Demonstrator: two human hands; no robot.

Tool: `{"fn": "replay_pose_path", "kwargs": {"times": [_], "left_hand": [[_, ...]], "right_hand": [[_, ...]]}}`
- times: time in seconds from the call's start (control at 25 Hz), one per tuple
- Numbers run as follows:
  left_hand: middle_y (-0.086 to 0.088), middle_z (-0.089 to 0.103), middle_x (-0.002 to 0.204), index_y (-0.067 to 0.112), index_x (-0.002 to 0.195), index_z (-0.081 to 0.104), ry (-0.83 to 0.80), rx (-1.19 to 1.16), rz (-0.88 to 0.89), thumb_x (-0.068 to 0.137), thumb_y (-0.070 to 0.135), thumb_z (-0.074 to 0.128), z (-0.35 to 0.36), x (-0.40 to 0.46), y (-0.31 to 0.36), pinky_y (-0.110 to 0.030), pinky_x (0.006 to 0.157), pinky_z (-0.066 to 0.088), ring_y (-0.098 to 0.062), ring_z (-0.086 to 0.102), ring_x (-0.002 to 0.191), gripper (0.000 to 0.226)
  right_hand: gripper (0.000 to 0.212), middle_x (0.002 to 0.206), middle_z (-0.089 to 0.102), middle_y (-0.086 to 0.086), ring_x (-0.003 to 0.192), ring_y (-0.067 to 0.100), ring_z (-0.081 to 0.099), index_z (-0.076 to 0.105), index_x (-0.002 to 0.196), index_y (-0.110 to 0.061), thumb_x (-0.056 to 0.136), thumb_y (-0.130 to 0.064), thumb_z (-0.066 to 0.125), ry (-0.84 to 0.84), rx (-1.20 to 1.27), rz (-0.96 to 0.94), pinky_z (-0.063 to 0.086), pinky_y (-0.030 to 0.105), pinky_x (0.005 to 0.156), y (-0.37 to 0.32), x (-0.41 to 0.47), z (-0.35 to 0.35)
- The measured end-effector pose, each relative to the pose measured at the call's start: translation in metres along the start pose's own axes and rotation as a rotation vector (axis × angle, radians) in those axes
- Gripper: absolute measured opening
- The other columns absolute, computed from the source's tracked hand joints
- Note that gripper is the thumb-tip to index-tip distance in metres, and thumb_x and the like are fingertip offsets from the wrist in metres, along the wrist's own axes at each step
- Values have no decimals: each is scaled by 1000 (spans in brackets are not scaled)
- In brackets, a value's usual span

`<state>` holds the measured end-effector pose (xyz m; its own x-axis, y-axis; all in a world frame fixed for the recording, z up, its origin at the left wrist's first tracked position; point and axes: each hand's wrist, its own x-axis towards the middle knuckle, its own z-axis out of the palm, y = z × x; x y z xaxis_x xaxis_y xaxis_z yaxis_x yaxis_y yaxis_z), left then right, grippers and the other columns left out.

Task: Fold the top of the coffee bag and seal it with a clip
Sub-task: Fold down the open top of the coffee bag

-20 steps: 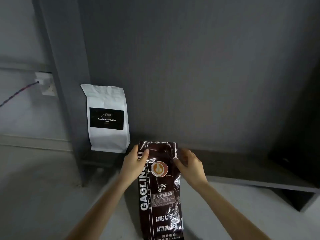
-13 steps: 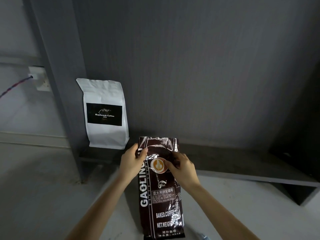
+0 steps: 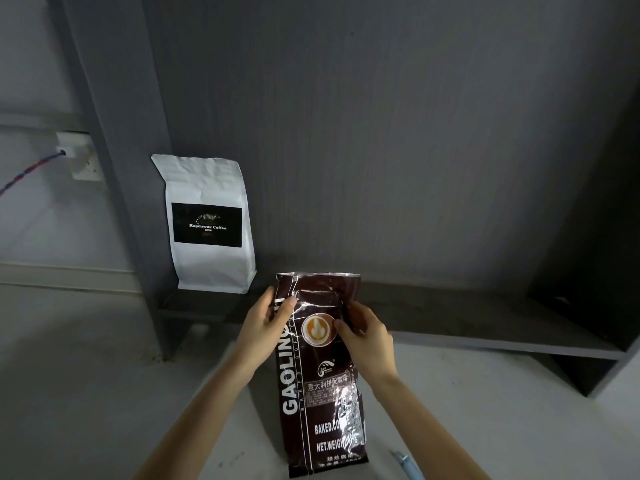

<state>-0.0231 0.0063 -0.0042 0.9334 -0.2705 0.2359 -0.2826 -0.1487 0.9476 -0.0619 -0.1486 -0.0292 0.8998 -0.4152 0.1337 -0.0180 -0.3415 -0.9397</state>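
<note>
Holding the dark coffee bag (image 3: 320,372) upright in front of a low shelf (image 3: 485,327), both hands pinch its upper part: the left hand (image 3: 266,318) has its grip clamped on the left edge, thumb on the front, and the right hand (image 3: 367,336) is clamped on the right side beside the printed cup. The top flap stands flat and unfolded above the fingers. A white coffee bag (image 3: 207,223) leans on the wall behind. A pale blue object (image 3: 405,462) at the lower edge may be the clip; I cannot tell. The foil looks slick and crinkly, so a fold could spring back or run crooked if the hands press unevenly, and freeing one hand for the clip risks losing the crease.
</note>
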Motion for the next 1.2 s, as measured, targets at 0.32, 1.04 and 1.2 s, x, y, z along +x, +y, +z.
{"fn": "replay_pose_path", "kwargs": {"times": [0.32, 1.04, 1.2], "left_hand": [[26, 57, 92, 33, 104, 53, -26, 84, 76, 89, 26, 47, 6, -13, 4, -3, 71, 43, 13, 55, 84, 18], [0, 69, 77, 19, 81, 71, -19, 1044, 741, 74, 34, 66, 42, -3, 69, -37, 71, 36, -22, 60, 76, 17], [1, 69, 85, 20, 83, 70, 3, 962, 627, 82, 38, 56, 46, 3, 69, -32, 74, 25, -19, 55, 86, 23]], "right_hand": [[25, 81, 63, -6, 80, 10, 60, 62, 105, -18, 80, -20, 63, 83, 91, 20, 39, 7, 61, -7, -16, -5], [12, 82, 75, 4, 64, 2, 58, 71, 88, -17, 81, -15, 61, 190, -45, -89, 41, 3, 55, -10, -30, -25], [12, 74, 71, -2, 61, -1, 58, 71, 88, -16, 80, -14, 63, 178, -21, -102, 40, 3, 54, -11, -33, -28]]}}
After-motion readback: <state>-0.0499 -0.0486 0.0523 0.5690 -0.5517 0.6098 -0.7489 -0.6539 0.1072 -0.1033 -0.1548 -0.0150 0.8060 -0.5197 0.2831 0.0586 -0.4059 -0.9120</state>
